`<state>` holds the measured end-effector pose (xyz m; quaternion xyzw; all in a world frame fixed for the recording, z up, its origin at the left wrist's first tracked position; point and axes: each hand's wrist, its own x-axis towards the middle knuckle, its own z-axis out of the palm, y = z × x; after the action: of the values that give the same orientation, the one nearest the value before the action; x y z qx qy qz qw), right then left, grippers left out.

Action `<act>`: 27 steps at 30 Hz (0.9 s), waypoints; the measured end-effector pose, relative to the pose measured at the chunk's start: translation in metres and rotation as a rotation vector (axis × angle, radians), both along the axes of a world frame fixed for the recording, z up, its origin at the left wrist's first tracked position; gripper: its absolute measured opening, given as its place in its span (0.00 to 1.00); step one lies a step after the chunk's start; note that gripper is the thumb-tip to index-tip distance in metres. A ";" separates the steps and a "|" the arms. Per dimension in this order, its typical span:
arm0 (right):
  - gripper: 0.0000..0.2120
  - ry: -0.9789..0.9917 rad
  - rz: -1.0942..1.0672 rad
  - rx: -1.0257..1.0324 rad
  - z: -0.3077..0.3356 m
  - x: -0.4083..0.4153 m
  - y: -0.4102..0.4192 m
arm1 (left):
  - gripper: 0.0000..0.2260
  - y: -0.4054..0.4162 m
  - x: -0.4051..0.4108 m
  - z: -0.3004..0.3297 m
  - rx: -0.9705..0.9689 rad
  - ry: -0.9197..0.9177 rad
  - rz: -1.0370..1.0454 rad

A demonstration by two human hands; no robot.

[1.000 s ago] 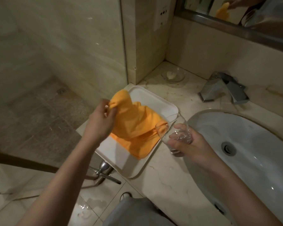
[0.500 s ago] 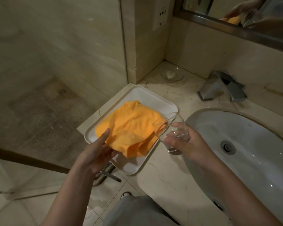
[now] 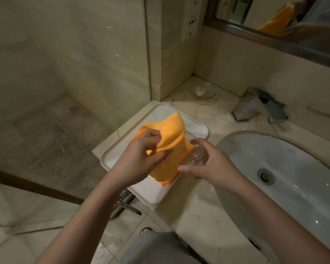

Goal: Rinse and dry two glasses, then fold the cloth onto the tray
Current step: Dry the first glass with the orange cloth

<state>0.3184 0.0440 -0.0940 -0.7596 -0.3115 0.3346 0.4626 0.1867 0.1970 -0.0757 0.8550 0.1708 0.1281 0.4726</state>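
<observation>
An orange cloth (image 3: 174,130) is bunched up above the white tray (image 3: 160,195) at the counter's left end. My left hand (image 3: 141,155) grips a fold of the cloth and lifts it. My right hand (image 3: 210,162) holds a clear glass (image 3: 197,156) tilted on its side, its mouth toward the cloth. The cloth hangs against the glass's open end and hides part of the rim. Only one glass is in view.
A white sink basin (image 3: 286,168) with a drain (image 3: 266,176) lies to the right, a chrome faucet (image 3: 259,105) behind it. A small glass dish (image 3: 202,90) sits in the back corner. A glass shower panel (image 3: 65,73) stands left of the counter.
My left hand has gone from lying low beside the flat cloth to gripping and raising it. The glass in my right hand has tilted over and met the cloth.
</observation>
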 end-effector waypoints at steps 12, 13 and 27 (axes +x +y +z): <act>0.29 -0.111 0.016 -0.104 0.013 0.009 0.002 | 0.12 0.022 0.011 0.014 0.034 0.242 -0.457; 0.27 -0.031 0.024 -0.110 0.012 0.010 0.002 | 0.11 0.025 0.010 0.015 0.043 0.241 -0.475; 0.14 0.490 0.083 -0.153 0.022 0.028 0.003 | 0.03 0.027 0.028 0.013 -0.190 0.188 -0.397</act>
<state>0.3468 0.0473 -0.0716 -0.6751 -0.1950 0.5499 0.4514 0.2150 0.2239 -0.0625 0.8316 0.0540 -0.0642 0.5490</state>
